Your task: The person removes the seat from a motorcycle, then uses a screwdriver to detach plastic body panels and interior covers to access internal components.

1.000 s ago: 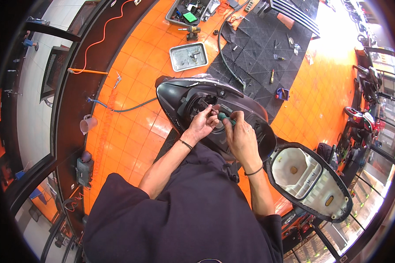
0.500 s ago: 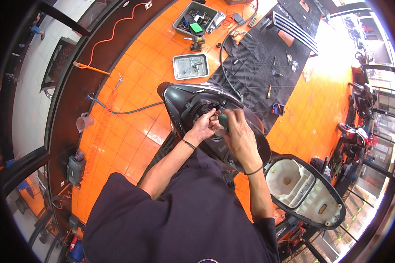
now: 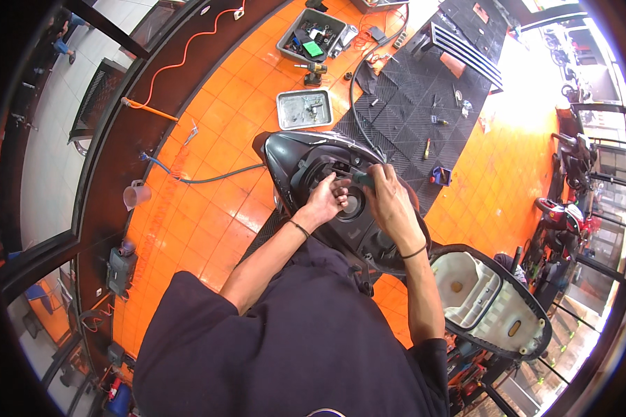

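A scooter's black tail section (image 3: 279, 170) lies in front of me, its round opening partly under my hands. In my right hand (image 3: 394, 212) is a green-handled tool (image 3: 363, 180), probably a screwdriver, gripped near the far side of the opening and pointing left. My left hand (image 3: 325, 199) is curled in a pinch just left of the tool, near its tip. Whatever its fingertips hold is too small to make out. Behind my right forearm, the raised seat (image 3: 497, 306) shows its pale underside.
On the orange floor stand a metal tray (image 3: 305, 110) with small parts, a cordless drill (image 3: 316, 73) and a grey bin (image 3: 311, 35) of tools. A black mat (image 3: 403, 118) holds scattered tools and a blue container (image 3: 440, 176). A hose (image 3: 219, 178) runs to the scooter.
My right hand has shifted slightly right, and the green handle has moved right with it, now lying lower and more sideways. My left hand stays nearly in place.
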